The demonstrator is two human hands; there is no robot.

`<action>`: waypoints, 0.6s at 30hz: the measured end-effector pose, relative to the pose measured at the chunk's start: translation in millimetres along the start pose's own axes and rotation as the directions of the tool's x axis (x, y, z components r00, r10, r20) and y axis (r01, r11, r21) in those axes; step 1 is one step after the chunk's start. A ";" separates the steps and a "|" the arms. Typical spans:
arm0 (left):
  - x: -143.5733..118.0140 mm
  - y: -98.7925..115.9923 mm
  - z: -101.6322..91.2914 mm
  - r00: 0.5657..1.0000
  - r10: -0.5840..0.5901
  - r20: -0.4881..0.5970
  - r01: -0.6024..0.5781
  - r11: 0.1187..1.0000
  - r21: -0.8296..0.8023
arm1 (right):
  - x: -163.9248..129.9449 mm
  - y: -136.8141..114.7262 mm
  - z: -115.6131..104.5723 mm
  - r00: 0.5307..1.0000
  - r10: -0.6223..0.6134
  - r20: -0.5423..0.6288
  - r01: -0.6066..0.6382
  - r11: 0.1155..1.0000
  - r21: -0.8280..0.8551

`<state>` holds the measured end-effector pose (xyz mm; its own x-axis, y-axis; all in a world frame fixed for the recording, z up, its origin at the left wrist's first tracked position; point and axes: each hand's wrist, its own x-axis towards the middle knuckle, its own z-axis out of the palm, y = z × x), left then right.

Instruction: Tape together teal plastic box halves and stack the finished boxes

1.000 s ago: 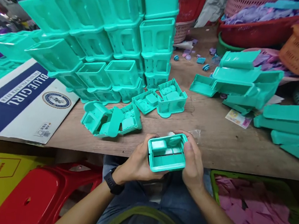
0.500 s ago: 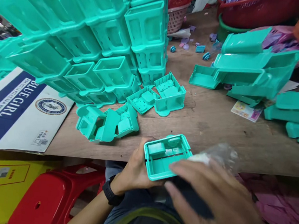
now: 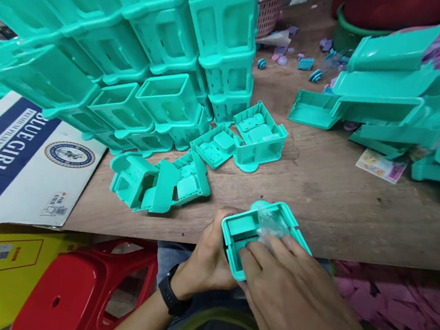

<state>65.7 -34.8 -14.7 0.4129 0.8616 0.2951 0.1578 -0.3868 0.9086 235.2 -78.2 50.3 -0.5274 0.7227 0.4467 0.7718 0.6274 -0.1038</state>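
Observation:
My left hand (image 3: 211,257) is wrapped round the left side of a turquoise plastic box (image 3: 229,262), whose open top faces me at the table's front edge. Over the box's right part lies my right hand (image 3: 283,275), with its fingertips reaching inside. A clear plastic bag (image 3: 271,223) shows at those fingertips, pressed into the box; its contents are hidden by the hand. Behind the box on the table are turquoise parts with moulded insides: one box-like piece (image 3: 262,151) and some open shells (image 3: 189,183).
Tall stacks of turquoise boxes (image 3: 222,20) stand at the back left, beside a white and blue carton (image 3: 67,171). More turquoise panels (image 3: 386,87) are piled at the right near a small printed card (image 3: 381,166). A red stool (image 3: 59,295) stands below the table, left.
My right hand has moved left and down with the clear plastic bag, from beside the box to inside its opening. The view has shifted slightly; my left hand still holds the box.

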 end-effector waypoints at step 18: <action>2.4 7.7 -2.8 0.998 -0.036 -0.042 0.040 0.995 0.093 | -11.2 15.6 -23.2 0.990 0.138 -0.013 -0.128 0.947 0.295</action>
<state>65.3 -34.8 -6.1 0.3691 0.8881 0.2739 0.2572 -0.3808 0.8882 261.4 -83.3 64.3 -0.4115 0.7983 0.4398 0.6936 0.5874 -0.4171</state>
